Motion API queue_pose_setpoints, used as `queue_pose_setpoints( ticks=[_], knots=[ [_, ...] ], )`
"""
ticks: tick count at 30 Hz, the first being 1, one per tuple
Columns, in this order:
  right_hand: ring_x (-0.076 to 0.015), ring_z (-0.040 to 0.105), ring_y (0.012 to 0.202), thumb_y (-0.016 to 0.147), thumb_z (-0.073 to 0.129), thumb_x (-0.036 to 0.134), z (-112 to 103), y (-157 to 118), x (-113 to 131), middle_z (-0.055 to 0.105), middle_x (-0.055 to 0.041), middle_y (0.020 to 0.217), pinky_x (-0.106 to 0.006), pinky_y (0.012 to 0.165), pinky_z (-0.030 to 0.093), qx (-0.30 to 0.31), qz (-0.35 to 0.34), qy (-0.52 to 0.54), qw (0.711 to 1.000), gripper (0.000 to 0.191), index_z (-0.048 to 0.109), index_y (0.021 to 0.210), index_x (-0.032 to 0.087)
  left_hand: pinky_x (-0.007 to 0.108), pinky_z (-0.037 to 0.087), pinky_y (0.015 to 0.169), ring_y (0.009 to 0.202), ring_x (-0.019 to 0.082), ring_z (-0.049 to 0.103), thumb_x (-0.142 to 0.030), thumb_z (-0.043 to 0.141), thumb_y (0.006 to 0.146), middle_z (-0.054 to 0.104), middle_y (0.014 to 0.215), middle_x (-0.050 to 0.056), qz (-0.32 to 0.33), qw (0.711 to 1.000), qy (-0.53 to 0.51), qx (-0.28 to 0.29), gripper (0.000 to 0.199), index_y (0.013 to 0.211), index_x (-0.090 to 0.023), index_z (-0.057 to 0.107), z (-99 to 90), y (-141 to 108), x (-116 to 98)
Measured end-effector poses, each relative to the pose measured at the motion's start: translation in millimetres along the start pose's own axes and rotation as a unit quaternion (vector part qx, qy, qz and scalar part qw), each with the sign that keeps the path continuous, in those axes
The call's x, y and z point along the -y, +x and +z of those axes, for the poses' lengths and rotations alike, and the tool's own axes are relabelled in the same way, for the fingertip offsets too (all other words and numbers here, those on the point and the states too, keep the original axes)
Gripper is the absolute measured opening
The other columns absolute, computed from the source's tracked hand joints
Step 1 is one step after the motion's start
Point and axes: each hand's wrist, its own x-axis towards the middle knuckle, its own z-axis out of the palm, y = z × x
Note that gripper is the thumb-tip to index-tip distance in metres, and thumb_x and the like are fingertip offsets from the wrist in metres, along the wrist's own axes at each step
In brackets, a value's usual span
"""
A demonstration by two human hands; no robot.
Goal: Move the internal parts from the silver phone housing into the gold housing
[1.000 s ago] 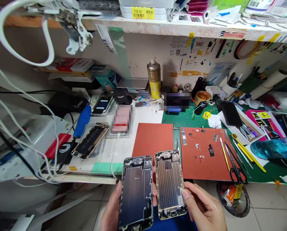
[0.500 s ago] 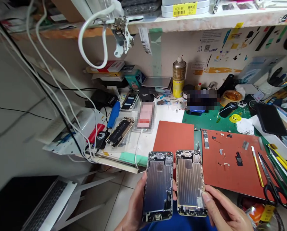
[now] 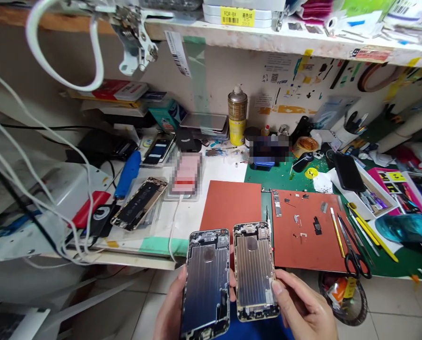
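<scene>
Since the right grip (image 3: 305, 307) pinches a gold-rimmed oblong metal phone casing (image 3: 255, 278) edgewise, slackening could drop it against the dark oblong metal casing (image 3: 205, 283) the left grip (image 3: 171, 304) clasps.

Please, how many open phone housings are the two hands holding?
2. The left hand holds the darker housing; the right hand holds the gold-edged housing just beside it. Neither is hidden, though fingers cover some edges.

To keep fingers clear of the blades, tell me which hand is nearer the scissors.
Right. The right hand, gripping the gold-toned phone housing, is left of the scissors and lower in view; the left hand, holding the darker phone housing, is much farther left.
</scene>
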Motion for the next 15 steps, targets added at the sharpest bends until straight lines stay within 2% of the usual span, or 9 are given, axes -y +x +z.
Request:
queue_pose_setpoints(
  ticks=[5,10,15],
  knots=[
    [-0.0212,0.078,0.075,0.083,0.083,0.064,0,0,0,0.082,-0.0098,0.091,-0.019,0.064,0.064,-0.005,-0.002,0.008,1.0,0.046,0.089,0.1,0.022,0.047,0.061,0.099,0.114,0.039,0.075,-0.061,0.07,0.095,0.083,0.106,0.015,-0.005,1.0,0.007,-0.019,0.057,0.135,-0.021,0.076,12.9,-4,-2],
    [-0.0218,0.078,0.073,0.08,0.085,0.065,2,0,-1,0.082,-0.0102,0.089,-0.019,0.062,0.064,-0.01,0.007,0.03,0.999,0.048,0.09,0.098,0.021,0.047,0.061,0.096,0.111,0.04,0.075,-0.063,0.066,0.097,0.082,0.109,0.017,-0.029,0.999,-0.027,0.005,0.062,0.138,-0.016,0.073,15.0,-4,-2],
    [-0.0196,0.076,0.068,0.08,0.084,0.063,0,0,-1,0.082,-0.0089,0.09,-0.02,0.06,0.062,-0.002,0.019,0.024,1.0,0.046,0.089,0.099,0.022,0.045,0.06,0.095,0.105,0.036,0.076,-0.063,0.061,0.1,0.081,0.11,0.017,-0.04,0.998,-0.041,0.04,0.062,0.138,-0.015,0.074,9.5,0,0]
  ],
)
